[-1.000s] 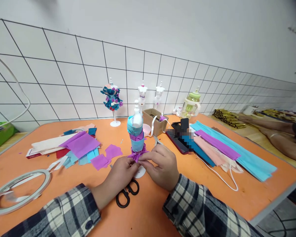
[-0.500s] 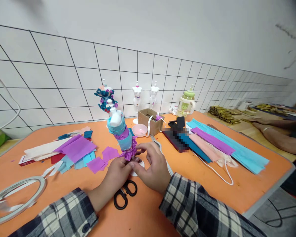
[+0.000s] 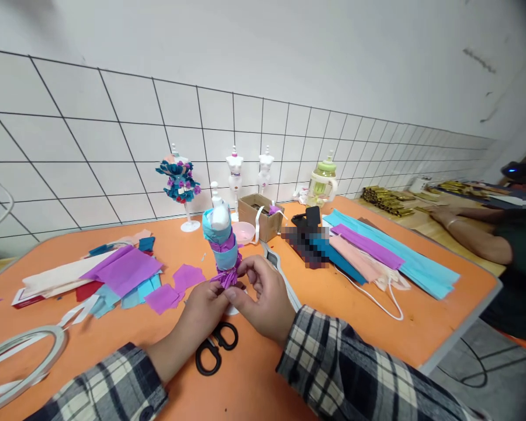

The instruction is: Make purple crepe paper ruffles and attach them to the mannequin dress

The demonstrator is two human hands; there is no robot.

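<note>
A small white mannequin (image 3: 220, 234) stands on the orange table (image 3: 333, 316), wrapped in blue and purple tissue paper with a purple frill (image 3: 226, 276) at its hem. My left hand (image 3: 201, 307) pinches the frill from the left. My right hand (image 3: 263, 298) curls its fingers against the frill from the right. Black scissors (image 3: 214, 348) lie on the table just under my hands.
Cut purple, blue and red tissue pieces (image 3: 123, 275) lie at left, a tape roll (image 3: 15, 362) at far left. Three more mannequins (image 3: 177, 181), a cardboard box (image 3: 260, 210), a green bottle (image 3: 322, 182) stand at the back. Long tissue sheets (image 3: 390, 251) lie right. Another person's arm (image 3: 473, 240) rests at far right.
The mannequin was tilted left half a second ago and now stands nearly upright. My fingers have shifted around the purple frill. The view has drifted to the right.
</note>
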